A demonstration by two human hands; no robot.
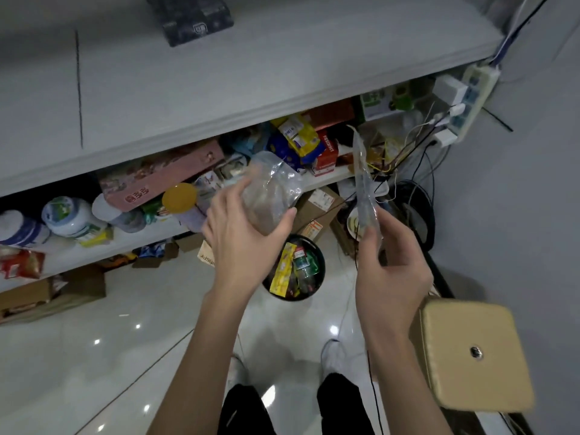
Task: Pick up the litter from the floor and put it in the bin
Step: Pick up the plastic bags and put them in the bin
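Stands on a glossy white tiled floor [94,356], broad out to the left of the left hand [244,243], narrowing to a strip between the two hands and the shelving ahead. Faces a long white shelf unit [219,73] beyond the fingertips, top edge jutting out over lower shelves crammed with tubs, packets and boxes.

Tighter on the other side: below and outside the right hand [392,271], a tan square padded stool [470,356], one corner close beside the right wrist.

Beneath the gap between the hands, on the floor, a round black bin [292,298] holding a yellow wrapper [282,271] and other coloured packets, its far rim partly hidden by the left hand. Past the bin, under the raised fingers, brown cardboard boxes [317,211] against the foot of the shelf. Beyond the right hand, a tangle of dark and pale cables [417,196] dropping from a white power strip [470,102] by the wall.

Holds the left hand raised over the bin, fingers and thumb curled round a crumpled clear plastic bag [273,189]. Pinches in the right hand a long narrow clear plastic wrapper [364,189], upright, tip rising well above the fingers. Both pieces up above the bin, apart from each other and from its rim.
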